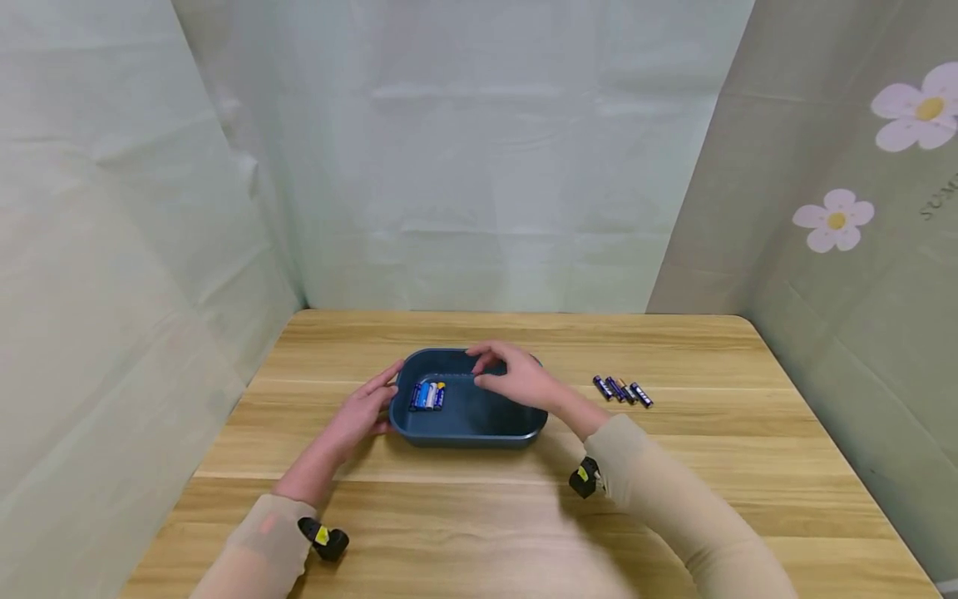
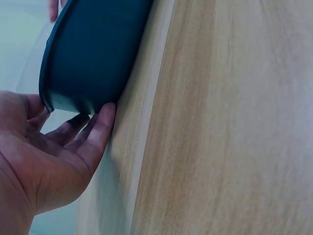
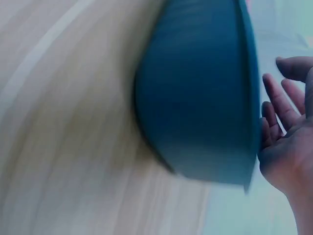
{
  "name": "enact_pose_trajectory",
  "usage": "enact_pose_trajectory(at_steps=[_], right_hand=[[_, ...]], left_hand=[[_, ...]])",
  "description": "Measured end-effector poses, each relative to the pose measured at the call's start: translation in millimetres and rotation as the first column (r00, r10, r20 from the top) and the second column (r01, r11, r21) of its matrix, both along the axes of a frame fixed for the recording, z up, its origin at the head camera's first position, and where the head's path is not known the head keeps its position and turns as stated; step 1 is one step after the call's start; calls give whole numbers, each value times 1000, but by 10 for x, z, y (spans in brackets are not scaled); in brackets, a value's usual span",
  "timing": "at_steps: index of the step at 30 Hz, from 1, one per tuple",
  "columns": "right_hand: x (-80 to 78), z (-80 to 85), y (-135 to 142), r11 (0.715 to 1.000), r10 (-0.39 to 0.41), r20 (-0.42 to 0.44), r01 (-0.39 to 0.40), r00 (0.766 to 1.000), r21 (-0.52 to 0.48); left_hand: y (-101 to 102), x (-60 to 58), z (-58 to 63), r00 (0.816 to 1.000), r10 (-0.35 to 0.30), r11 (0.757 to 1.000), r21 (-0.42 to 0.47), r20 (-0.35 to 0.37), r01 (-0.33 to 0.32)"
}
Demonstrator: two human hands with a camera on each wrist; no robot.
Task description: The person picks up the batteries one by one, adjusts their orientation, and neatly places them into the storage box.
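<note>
Blue tray (image 1: 464,440) holds 4 batteries (image 1: 430,397) at 9 o'clock; 4 loose batteries (image 1: 628,392) on table (image 1: 449,532), 3 o'clock. Left hand (image 1: 362,412): fingers spread against tray. Right hand (image 1: 518,381) above tray: fingers parted, apparently empty. Risk: left-hand nudge jolting tray, scattering row.

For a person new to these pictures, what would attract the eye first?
Probably the dark blue tray on the wooden table, with batteries lined up inside its left end. The left hand touches that end; the right hand is above the tray. Four more batteries lie to its right.
</note>
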State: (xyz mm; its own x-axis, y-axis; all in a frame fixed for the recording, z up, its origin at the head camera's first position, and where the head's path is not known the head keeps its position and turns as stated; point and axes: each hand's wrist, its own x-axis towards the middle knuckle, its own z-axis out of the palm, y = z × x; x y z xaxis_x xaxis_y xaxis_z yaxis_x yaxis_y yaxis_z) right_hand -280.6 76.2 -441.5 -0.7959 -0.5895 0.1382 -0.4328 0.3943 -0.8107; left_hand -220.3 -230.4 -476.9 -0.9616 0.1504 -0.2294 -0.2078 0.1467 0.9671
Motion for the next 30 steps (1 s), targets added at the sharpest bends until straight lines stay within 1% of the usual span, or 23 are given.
enact_pose_trajectory(at_steps=[4, 7, 12, 13, 16, 22, 26, 30], right_hand=[[-1, 85, 286, 998, -30, -16, 29, 999, -64], [-8, 143, 519, 993, -60, 8, 61, 998, -99], [-11, 192, 933, 984, -129, 9, 129, 992, -125], [-6, 193, 1022, 982, -142, 7, 142, 990, -122], [9, 154, 1302, 979, -183, -1, 182, 983, -89], [97, 56, 1822, 964, -265, 34, 266, 964, -24], [150, 43, 2078, 953, -303, 21, 303, 953, 0], [181, 28, 2264, 946, -322, 1, 322, 947, 37]], left_hand=[[1, -12, -4, 1000, -1, 1000, -9, -5, 1], [-7, -18, -2, 1000, -3, 1000, -20, -14, 3], [-12, -28, -4, 1000, 6, 999, -41, -5, -6], [-8, -28, -5, 1000, 3, 999, -43, -6, -3], [4, -23, -8, 1000, 21, 998, -51, 7, -21], [-8, -4, -22, 1000, 14, 998, -60, 2, -14], [-30, -1, -32, 1000, 14, 998, -60, 1, -14], [-47, -1, -36, 1000, 21, 998, -61, 3, -21]])
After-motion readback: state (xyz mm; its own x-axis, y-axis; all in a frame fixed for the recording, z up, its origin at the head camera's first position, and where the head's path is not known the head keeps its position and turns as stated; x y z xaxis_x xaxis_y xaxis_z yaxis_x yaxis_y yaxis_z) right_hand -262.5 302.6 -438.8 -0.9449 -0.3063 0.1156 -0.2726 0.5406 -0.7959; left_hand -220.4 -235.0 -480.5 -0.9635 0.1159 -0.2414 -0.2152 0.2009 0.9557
